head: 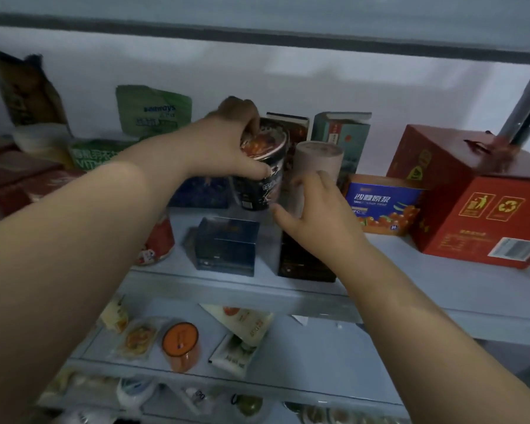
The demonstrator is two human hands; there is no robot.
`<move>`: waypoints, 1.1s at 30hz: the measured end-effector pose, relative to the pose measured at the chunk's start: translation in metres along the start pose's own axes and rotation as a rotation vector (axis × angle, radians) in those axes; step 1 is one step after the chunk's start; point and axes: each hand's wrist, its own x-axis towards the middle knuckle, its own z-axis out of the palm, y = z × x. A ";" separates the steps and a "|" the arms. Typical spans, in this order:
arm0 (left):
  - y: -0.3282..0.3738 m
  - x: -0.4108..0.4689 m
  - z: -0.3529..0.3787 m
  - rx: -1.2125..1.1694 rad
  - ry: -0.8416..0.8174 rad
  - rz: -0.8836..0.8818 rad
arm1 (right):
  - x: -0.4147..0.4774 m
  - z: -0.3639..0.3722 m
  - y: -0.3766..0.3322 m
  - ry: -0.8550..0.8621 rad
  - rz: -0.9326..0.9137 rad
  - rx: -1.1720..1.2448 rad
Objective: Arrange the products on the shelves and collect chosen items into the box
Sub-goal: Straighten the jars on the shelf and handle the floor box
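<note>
Head view: black noodle cup (263,185) in grip of left hand (233,142), right hand (312,209) loose-fingered just beside its base

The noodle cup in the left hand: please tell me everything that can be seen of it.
The cup is a dark, glossy tub, wider at the top, with white print on its side and red-orange food pictured on its lid. It leans, lid toward the camera, beside a beige tube. The left hand grips its rim from above, thumb on the side. The right hand reaches near its base; contact is unclear.
</note>
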 end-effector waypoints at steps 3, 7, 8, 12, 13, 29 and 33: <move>0.019 -0.035 -0.015 -0.059 0.106 -0.038 | 0.003 -0.012 -0.005 -0.084 -0.012 0.155; 0.046 -0.085 -0.020 -0.284 0.258 -0.061 | -0.003 -0.019 -0.022 -0.123 -0.128 0.571; 0.050 -0.097 -0.018 -0.375 0.303 -0.079 | -0.008 -0.021 -0.027 -0.112 -0.138 0.652; 0.051 -0.146 0.009 -0.769 0.558 -0.255 | -0.037 -0.018 -0.043 -0.168 -0.026 0.900; 0.051 -0.158 0.019 -0.891 0.586 -0.323 | -0.044 -0.014 -0.047 -0.188 0.017 0.967; 0.008 -0.262 0.075 -1.387 0.507 -0.362 | -0.137 0.035 -0.130 -0.202 0.120 0.946; -0.006 -0.271 0.071 -1.390 0.410 -0.335 | -0.151 0.042 -0.153 -0.126 0.041 0.754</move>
